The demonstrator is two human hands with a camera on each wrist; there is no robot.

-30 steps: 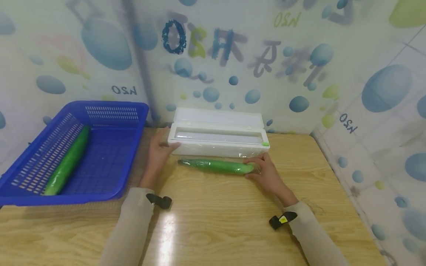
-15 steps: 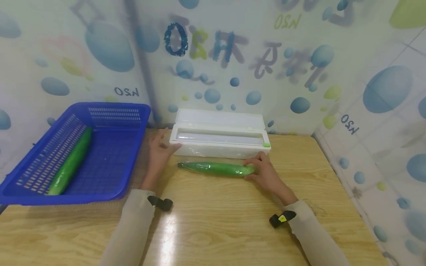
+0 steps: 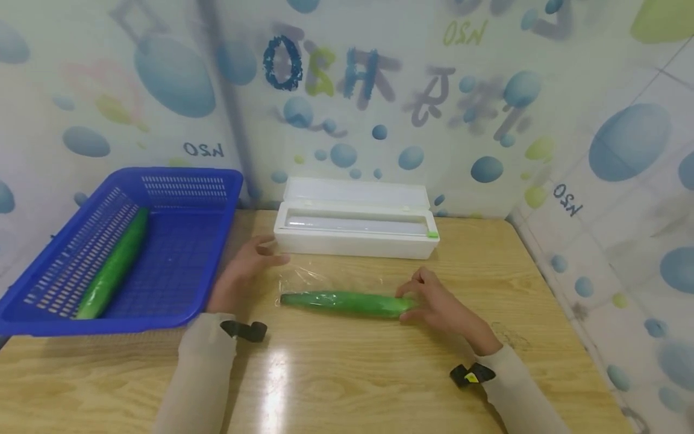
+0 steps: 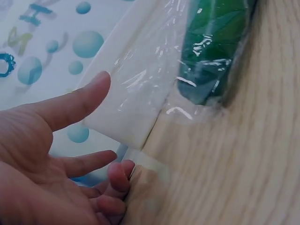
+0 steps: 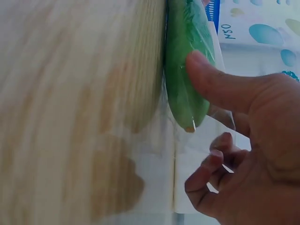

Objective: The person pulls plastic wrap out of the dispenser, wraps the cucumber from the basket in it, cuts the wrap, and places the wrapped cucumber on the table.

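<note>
A green cucumber (image 3: 347, 303), partly wrapped in clear plastic film (image 3: 306, 277), lies crosswise on the table in the head view. My right hand (image 3: 434, 301) grips its right, paler end; in the right wrist view the thumb presses on the cucumber (image 5: 180, 89), with the other fingers loosely bent. Loose film spreads behind the cucumber toward the white cling film box (image 3: 352, 246). My left hand (image 3: 246, 262) is beside the box's front left corner, thumb and fingers apart. Nothing shows between them in the left wrist view, where the film-covered dark tip of the cucumber (image 4: 211, 47) lies beyond.
The box stands against the wall with its lid (image 3: 355, 191) raised, a roll inside and a green slider (image 3: 432, 235) at the right. On the left a blue basket (image 3: 211, 265) holds a second cucumber (image 3: 116, 265). The wooden table (image 3: 379, 374) meets a patterned wall behind.
The cucumber and its film have moved toward me in my right hand, away from the box front. My left hand has come off the box's corner, slightly down and left.
</note>
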